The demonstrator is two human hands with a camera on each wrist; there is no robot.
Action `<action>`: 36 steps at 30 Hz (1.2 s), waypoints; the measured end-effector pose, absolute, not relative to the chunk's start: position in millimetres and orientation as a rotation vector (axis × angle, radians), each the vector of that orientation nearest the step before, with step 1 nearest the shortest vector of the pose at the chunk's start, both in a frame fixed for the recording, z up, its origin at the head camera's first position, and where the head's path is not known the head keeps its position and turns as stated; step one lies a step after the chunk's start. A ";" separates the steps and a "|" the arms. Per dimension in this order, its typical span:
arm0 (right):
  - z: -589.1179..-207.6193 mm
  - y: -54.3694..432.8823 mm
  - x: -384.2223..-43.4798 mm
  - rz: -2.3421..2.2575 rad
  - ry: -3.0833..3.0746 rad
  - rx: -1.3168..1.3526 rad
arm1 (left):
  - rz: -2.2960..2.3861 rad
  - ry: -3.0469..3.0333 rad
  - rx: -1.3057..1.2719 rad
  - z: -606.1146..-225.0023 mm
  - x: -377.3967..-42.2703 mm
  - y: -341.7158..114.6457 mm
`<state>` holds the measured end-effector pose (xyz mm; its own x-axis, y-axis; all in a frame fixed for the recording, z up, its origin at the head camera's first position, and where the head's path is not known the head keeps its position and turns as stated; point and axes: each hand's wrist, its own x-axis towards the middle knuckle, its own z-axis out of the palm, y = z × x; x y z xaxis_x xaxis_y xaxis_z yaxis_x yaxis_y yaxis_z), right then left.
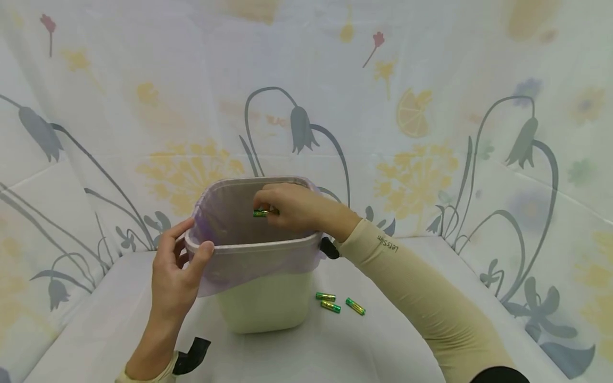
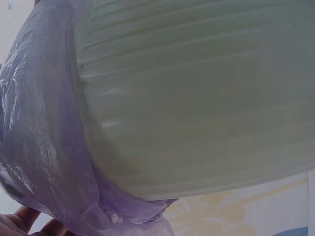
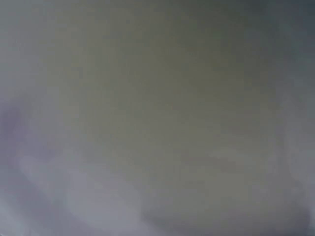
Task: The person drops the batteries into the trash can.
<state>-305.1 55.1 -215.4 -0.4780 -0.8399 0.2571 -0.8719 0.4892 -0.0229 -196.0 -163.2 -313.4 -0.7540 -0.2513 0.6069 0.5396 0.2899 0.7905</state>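
Here's the right hand point(image 1: 292, 205), reaching in from the right across the rim of the pale green bin point(image 1: 263, 308), and it's pinching a small green-and-gold battery point(image 1: 260, 213) between its curled fingers and thumb, right there at the bin's mouth! Over on the left, the left hand point(image 1: 178, 274) grips the bin's rim at the near left corner, thumb over the near edge, fingers round the left side. A thin purple bag point(image 1: 258, 266) lines the bin and folds down over the outside, hanging as a loose skirt; the left wrist view shows its crinkled film up against the ribbed wall of the bin. And look to the right of the bin, on the white table point(image 1: 383, 351): three more batteries point(image 1: 330, 307) lie on their sides, two close together near the bin, the third slightly farther right and slanting. A beige sleeve point(image 1: 407, 292) with dark lettering covers the right forearm, and a floral cloth point(image 1: 306, 64) rises on the far side. The right wrist view is all blur, too smeared to make out any detail.
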 end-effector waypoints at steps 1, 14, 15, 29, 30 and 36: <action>-215.5 54.7 -305.3 0.227 -2.517 1.474 | -1.530 -1.901 -0.257 -313.3 -196.0 -163.2; -216.5 53.6 -306.0 0.225 -2.535 1.482 | -1.530 -1.901 -0.251 -313.1 -195.4 -163.3; -216.2 53.7 -305.8 0.226 -2.537 1.480 | -1.528 -1.902 -0.253 -313.1 -195.5 -163.2; -214.1 58.0 -304.6 0.238 -2.514 1.474 | -1.523 -1.905 -0.255 -313.4 -195.6 -162.4; -213.6 59.7 -304.8 0.244 -2.502 1.472 | -1.522 -1.908 -0.252 -313.4 -195.5 -162.4; -206.7 85.4 -308.0 0.375 -2.394 1.441 | -1.523 -1.909 -0.252 -312.8 -195.4 -161.8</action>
